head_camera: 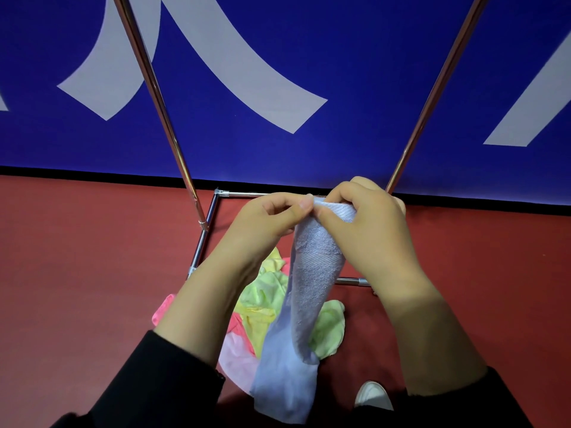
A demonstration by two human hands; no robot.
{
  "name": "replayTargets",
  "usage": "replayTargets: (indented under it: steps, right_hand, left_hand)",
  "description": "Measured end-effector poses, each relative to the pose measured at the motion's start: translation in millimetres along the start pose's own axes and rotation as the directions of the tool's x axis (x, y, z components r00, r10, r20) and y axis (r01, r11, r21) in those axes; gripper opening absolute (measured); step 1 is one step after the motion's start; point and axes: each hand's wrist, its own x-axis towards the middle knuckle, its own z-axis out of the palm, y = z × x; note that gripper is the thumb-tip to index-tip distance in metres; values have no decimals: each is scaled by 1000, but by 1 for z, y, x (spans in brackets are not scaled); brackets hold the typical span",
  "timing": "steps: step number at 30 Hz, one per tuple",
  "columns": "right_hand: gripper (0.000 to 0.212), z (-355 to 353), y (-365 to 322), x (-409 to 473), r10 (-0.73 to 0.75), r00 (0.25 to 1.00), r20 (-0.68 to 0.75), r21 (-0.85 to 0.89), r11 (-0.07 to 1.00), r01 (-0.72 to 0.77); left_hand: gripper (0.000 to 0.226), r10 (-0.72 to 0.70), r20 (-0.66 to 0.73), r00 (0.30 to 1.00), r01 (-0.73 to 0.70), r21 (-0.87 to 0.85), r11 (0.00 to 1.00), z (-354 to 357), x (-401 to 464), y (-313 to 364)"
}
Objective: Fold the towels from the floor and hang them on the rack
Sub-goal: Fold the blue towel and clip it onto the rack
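Both hands meet at the top of a lavender towel [312,288], the left hand [272,220] and the right hand [364,223] pinching its upper edge side by side while the cloth hangs down in a narrow bunch. Beneath it, yellow-green towels [262,295] and pink towels [234,350] lie heaped on the red floor [77,257]. The chrome rack [160,103] stands before a blue wall [355,57]. A white shoe [372,395] shows below.

We count two hands, the left hand [272,216] and the right hand [364,223], both pinching one lavender towel [312,273]. On the floor [77,257] below lies one heap of towels [265,304], in which we can tell yellow-green and pink cloth, though not how many pieces. One metal rack [154,88] shows two slanted poles. One white shoe [372,395] is visible.
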Motion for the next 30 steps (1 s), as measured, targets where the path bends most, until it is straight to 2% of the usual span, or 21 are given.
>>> replayTargets:
  steps: [3, 7, 9, 11, 12, 14, 16, 17, 19, 21, 24, 30]
  right_hand:
    - [17, -2, -5, -1, 11, 1000, -3, -28, 1000, -11]
    - [19, -13, -16, 0, -27, 1000, -10, 98, 995, 28]
    - [18, -23, -24, 0, -38, 998, -47, 153, 987, 45]
    - [35, -36, -31, -5, -21, 997, -75, 200, 979, 36]
    - [45, -41, -31, -6, 15, 999, -43, 255, 967, -3]
    - [57, -52, -30, -7, 118, 986, 116, 448, 880, -158]
    - [54, -67, -30, -14, 144, 948, 284, 603, 742, -293]
    - [47, -76, -33, -18, 128, 939, 320, 623, 718, -311]
    - [28, -92, -44, -28, 80, 945, 316, 606, 750, -266]
    - [18, -104, -60, -36, 46, 957, 286, 585, 783, -212]
    - [18, -122, -89, -47, 19, 965, 263, 579, 797, -173]
    - [21, -161, -146, -61, -76, 976, 202, 562, 825, -52]
  left_hand:
    - [5, 57, -23, 998, -57, 9, 998, 2, -3, 2]
    - [16, 107, -50, 993, -105, 46, 993, 1, -9, 16]
    - [15, 138, -62, 989, -135, 50, 990, 3, -15, 26]
    - [12, 171, -67, 983, -168, 48, 985, 4, -27, 38]
    - [12, 182, -60, 982, -178, 56, 982, 4, -32, 43]
    - [16, 197, -36, 980, -194, 73, 978, 2, -39, 52]
    - [16, 212, -9, 977, -210, 91, 973, 0, -54, 64]
    - [16, 226, 1, 974, -225, 98, 969, 1, -63, 72]
    - [16, 244, 14, 970, -244, 102, 964, 2, -81, 86]
    - [16, 259, 15, 966, -259, 105, 960, 3, -96, 99]
    - [12, 281, -23, 959, -276, 124, 953, 3, -121, 121]
    - [18, 360, -55, 931, -338, 233, 912, 4, -165, 165]
